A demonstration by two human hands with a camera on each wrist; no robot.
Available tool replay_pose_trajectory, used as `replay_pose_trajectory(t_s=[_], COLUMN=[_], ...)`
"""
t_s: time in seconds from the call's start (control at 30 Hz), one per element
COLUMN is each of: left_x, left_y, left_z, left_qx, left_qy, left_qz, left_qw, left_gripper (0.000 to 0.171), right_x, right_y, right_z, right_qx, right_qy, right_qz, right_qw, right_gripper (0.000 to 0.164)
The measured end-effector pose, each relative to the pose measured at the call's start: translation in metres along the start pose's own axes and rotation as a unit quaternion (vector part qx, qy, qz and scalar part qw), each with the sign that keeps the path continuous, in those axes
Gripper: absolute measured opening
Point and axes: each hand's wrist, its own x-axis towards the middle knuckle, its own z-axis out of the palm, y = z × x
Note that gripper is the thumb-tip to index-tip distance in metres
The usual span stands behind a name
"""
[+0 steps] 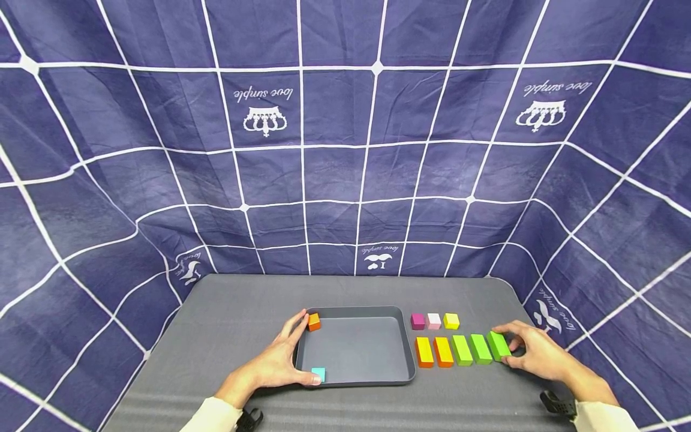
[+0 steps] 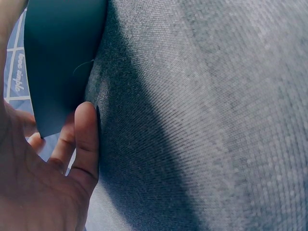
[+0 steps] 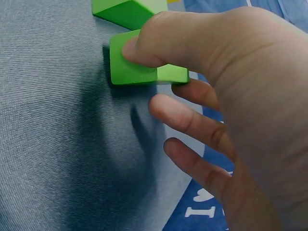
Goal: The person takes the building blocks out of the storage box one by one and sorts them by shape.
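At the left end of a grey tray (image 1: 356,351), my left hand (image 1: 275,362) spans the short side and grips it. Its thumb lies at the near corner by a cyan cube (image 1: 318,373), its fingertips at the far corner by an orange cube (image 1: 314,322). In the left wrist view the tray's outer wall (image 2: 62,62) rises beside the curled fingers. My right hand (image 1: 537,351) pinches the rightmost green block (image 1: 498,345) end to end, thumb on the near face. The right wrist view has that green block (image 3: 130,67) low over the cloth, the other fingers spread below.
Left of the held block stand two more green blocks (image 1: 471,350) and two yellow-orange blocks (image 1: 433,352) in a row. Behind them sit a purple cube (image 1: 418,321), a pink cube (image 1: 433,321) and a yellow cube (image 1: 451,321). A blue gridded curtain (image 1: 335,174) encloses the grey table (image 1: 243,300).
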Motion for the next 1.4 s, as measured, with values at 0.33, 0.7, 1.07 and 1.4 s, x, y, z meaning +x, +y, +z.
replay_pose_trajectory(t_s=[0.33,0.7,1.07,1.4], left_x=[0.000,0.001,0.002,-0.001], left_y=[-0.002,-0.001,-0.001,0.001], left_z=[0.002,0.001,0.000,0.001], left_qx=[-0.001,-0.002,-0.004,-0.003], left_qy=[0.001,0.002,-0.001,-0.002], left_qz=[-0.003,-0.001,0.001,0.000], left_qw=[1.0000,1.0000,1.0000,1.0000], left_gripper=[0.153,0.153,0.153,0.154], right_x=[-0.003,-0.003,0.013,0.041], right_y=[0.002,-0.006,-0.035,-0.083], right_z=[0.003,0.000,0.005,0.023], right_qx=[-0.005,-0.023,-0.085,-0.066], right_qy=[-0.022,-0.014,0.063,0.063], right_qz=[0.008,0.025,-0.021,-0.061], right_qw=[1.000,0.999,0.994,0.994], right_gripper=[0.065,0.075,0.079,0.077])
